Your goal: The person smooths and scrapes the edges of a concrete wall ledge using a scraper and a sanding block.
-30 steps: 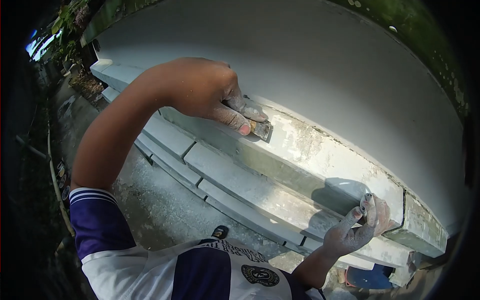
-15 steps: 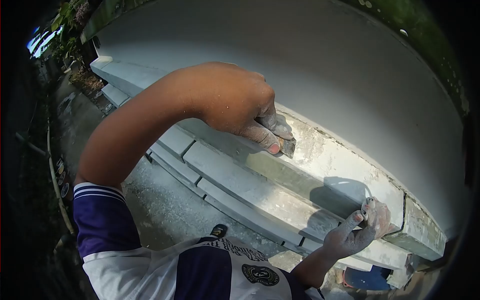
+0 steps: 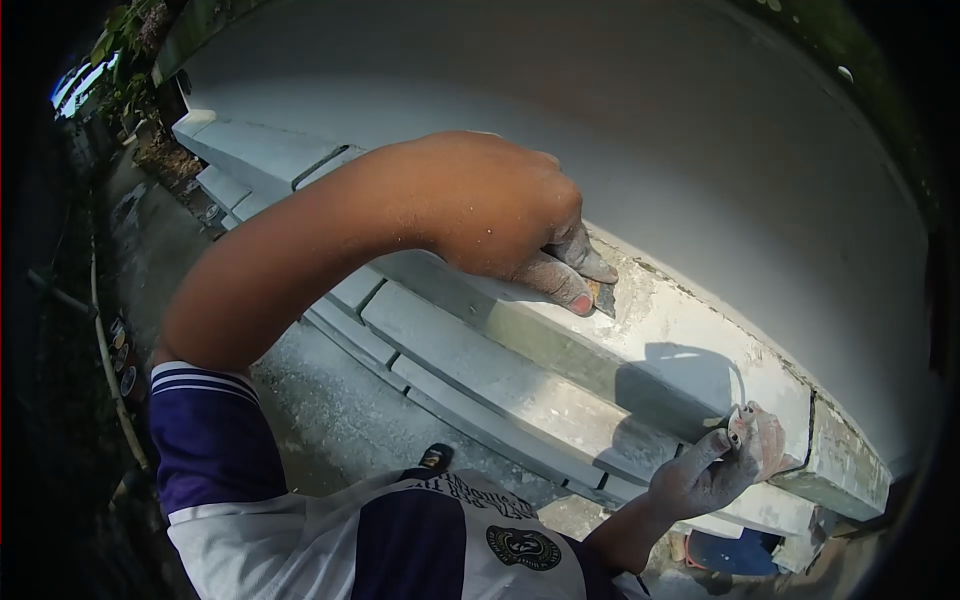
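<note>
My left hand [image 3: 520, 215], dusted white at the fingers, reaches across the upper ledge. Thumb and fingers pinch a small flat scraper-like blade [image 3: 604, 298], dark with rusty patches. Its edge rests at the pale, worn top of the ledge [image 3: 665, 310]; most of it is hidden by the fingers. Farther right, my right hand [image 3: 735, 460] is closed, palm partly turned up, at the ledge's front edge. Between its dusty thumb and fingers is a small whitish object [image 3: 738, 425] with a thin stem-like part, whose kind I cannot make out.
A smooth grey wall [image 3: 640, 130] rises behind the ledge. Lower stepped slabs [image 3: 470, 345] with dark joints run below it. White dust and crumbs cover the ground [image 3: 330, 400]. A blue container [image 3: 735, 552] stands at lower right, and a pole [image 3: 105, 360] lies at left.
My left hand has slid a little to the right along the ledge with the blade. The right hand has stayed nearly in place, with its fingers shifted slightly.
</note>
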Action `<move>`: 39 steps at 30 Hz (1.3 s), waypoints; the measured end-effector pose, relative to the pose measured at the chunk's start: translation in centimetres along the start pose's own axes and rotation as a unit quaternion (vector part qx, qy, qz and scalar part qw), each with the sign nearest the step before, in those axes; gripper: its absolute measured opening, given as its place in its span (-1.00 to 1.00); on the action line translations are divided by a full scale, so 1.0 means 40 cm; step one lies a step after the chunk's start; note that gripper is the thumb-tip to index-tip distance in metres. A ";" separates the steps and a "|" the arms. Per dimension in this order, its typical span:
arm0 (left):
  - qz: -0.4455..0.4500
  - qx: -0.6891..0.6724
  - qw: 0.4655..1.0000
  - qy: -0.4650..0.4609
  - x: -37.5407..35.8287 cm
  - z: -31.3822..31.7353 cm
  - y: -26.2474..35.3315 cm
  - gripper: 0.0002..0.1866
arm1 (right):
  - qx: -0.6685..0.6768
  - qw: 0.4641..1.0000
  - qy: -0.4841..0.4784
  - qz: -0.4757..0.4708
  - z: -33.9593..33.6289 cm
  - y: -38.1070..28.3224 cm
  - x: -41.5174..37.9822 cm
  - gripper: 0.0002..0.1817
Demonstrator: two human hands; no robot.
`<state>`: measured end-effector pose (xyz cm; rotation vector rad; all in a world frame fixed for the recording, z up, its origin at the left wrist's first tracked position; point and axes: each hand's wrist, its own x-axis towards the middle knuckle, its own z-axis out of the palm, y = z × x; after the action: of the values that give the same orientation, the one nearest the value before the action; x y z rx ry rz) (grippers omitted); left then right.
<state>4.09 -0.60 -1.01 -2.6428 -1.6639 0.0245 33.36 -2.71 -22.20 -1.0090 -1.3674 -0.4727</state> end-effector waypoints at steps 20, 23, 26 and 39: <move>-0.035 0.037 0.997 0.059 -0.071 0.061 -0.083 -0.40 | -0.006 0.999 -0.015 -0.043 -0.013 0.008 0.015 -0.85; -0.015 0.045 0.980 0.192 -0.210 0.135 -0.118 -0.38 | -0.003 0.999 0.000 -0.044 -0.013 0.018 0.008 -0.83; -0.006 -0.023 0.969 0.244 -0.311 0.245 -0.120 -0.43 | 0.023 0.999 0.032 -0.020 0.000 0.009 -0.002 -0.78; -0.014 -0.162 0.978 0.129 -0.286 0.624 -0.281 -0.53 | 0.064 0.994 -0.002 -0.086 0.049 -0.131 -0.013 -0.72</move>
<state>-11.55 -5.88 -25.67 -2.6877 -1.7405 -0.6151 27.97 -4.03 -21.24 -0.7911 -1.4764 -0.5052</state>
